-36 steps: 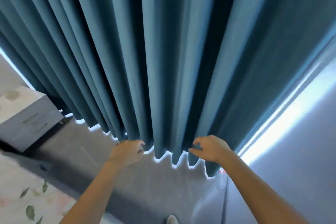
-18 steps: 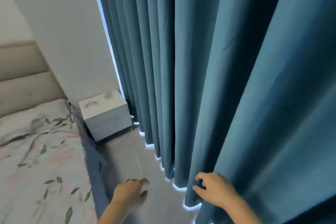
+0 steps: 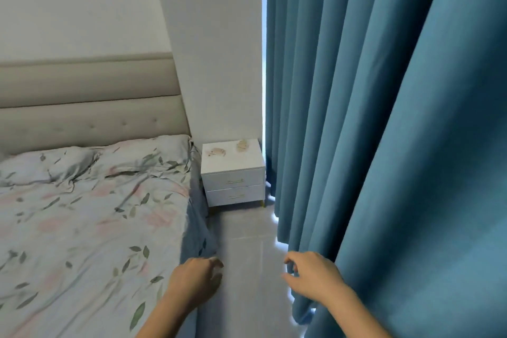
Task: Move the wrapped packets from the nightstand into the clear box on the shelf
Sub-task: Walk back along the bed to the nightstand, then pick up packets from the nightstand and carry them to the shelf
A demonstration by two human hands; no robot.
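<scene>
I see teal-blue curtain (image 3: pixel 384 118), plain, no pattern, darker in folds. Nightstand (image 3: pixel 233 175) white, two drawers with thin gold handles, one gold foot visible. Packets (image 3: pixel 216 151) on its top pale tan, faint brown markings; too blurred for me to read any print. Bed sheet (image 3: pixel 82 228) pale blue-white, printed with grey-green leaves and soft pink blooms. Headboard (image 3: pixel 87 107) beige, padded, buttoned. Wall (image 3: pixel 214 35) off-white. Floor (image 3: pixel 247 241) light grey.
</scene>
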